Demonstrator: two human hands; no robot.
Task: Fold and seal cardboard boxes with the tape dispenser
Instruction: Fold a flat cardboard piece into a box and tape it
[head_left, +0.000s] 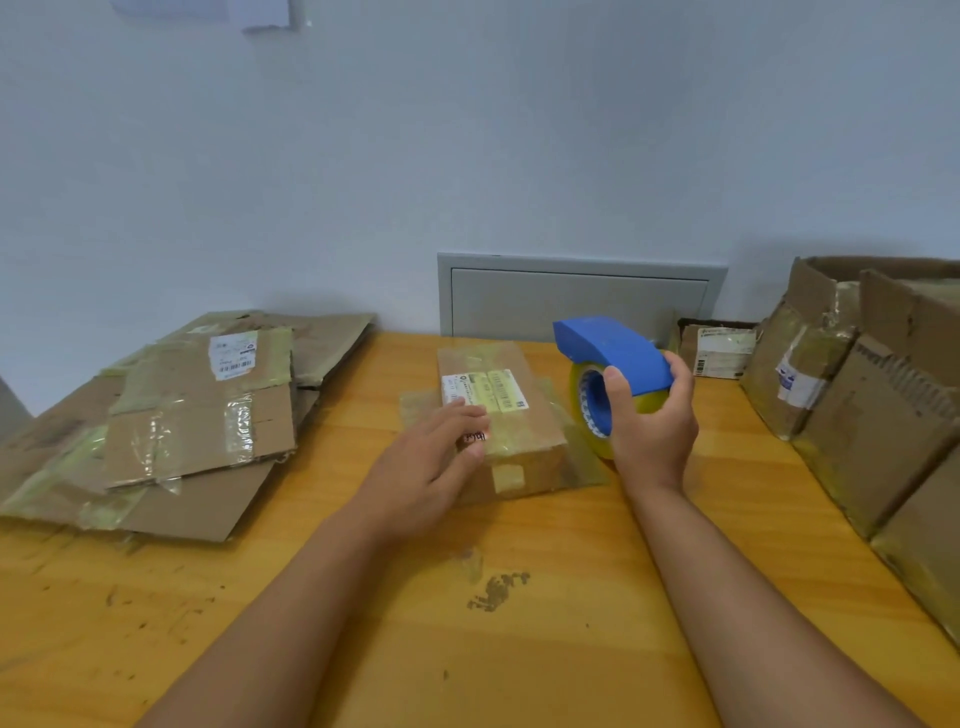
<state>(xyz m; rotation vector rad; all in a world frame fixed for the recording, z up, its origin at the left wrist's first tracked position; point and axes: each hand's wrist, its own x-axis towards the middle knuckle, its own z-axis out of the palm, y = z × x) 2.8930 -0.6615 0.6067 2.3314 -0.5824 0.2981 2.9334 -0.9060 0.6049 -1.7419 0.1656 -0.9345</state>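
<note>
A small closed cardboard box (511, 431) with a white label and yellowish tape lies in the middle of the wooden table (467, 623). My left hand (426, 462) rests flat on its near left part, fingers straight. To the box's right, my right hand (652, 421) grips a blue tape dispenser (613, 358) holding a roll of clear yellowish tape, lifted beside the box's right edge. A strip of tape lies on the table by the box's right side.
A pile of flattened cardboard boxes (171, 421) covers the left of the table. Several taped boxes (872, 415) stand along the right edge, and a small labelled box (719, 351) sits at the back. A grey panel (576, 296) is set in the wall behind.
</note>
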